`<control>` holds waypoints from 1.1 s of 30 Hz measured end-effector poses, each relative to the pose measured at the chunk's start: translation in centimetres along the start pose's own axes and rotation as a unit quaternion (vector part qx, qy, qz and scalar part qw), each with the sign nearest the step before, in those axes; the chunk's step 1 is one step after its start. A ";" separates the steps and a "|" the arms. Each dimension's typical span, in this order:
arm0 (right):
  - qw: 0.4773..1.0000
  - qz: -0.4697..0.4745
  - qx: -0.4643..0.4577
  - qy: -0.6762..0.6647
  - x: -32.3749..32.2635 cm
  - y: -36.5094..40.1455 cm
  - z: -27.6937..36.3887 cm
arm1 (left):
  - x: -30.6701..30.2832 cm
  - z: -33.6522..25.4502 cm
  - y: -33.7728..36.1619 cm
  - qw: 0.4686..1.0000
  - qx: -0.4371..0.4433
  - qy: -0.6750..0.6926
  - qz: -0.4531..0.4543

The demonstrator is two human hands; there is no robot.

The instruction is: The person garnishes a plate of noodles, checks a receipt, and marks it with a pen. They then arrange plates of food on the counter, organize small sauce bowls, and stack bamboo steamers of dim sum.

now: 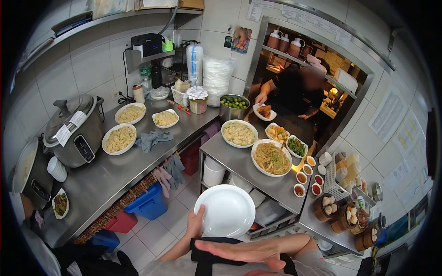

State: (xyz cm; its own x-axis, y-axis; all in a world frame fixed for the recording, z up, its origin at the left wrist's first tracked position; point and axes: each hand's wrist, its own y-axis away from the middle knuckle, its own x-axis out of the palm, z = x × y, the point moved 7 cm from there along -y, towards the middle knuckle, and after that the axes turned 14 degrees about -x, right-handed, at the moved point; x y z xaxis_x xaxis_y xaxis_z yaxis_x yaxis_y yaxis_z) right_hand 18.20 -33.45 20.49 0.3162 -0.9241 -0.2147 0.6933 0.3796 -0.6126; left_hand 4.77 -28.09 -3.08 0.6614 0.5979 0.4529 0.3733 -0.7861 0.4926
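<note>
An empty white plate [228,210] is held out over the floor gap in front of my body. My left hand [195,223] grips its left rim, thumb on the upper side. Just below the plate, my right hand [239,252] stretches across my chest with its fingers extended, holding nothing. Beyond the plate, the steel counter [214,148] bears a bowl of noodles [271,158] and a bowl of fried rice [239,133]. Smaller dishes of greens [296,146] and fried food [277,133] stand beside them.
Another person [294,87] behind the pass window holds a white dish of food [264,112]. Bowls of rice [119,139], a grey cloth [153,140] and a large cooker [76,133] stand on the left counter. Bamboo steamers [344,220] and sauce cups [301,178] are at right.
</note>
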 end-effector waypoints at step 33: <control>0.939 0.132 -0.027 -0.318 -15.3 -4.4 -11.5 | -4.9 -11.8 -12.9 0.978 0.134 0.059 -0.147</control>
State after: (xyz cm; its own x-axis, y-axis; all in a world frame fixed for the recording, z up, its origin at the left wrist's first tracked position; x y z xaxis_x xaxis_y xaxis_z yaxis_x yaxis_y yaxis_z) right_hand 2.87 -21.53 17.71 0.8063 -0.5787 0.1219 0.5082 0.5725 -0.6434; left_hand -10.90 -19.01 -2.89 0.4262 0.8052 0.4123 0.7037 -0.5815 0.4082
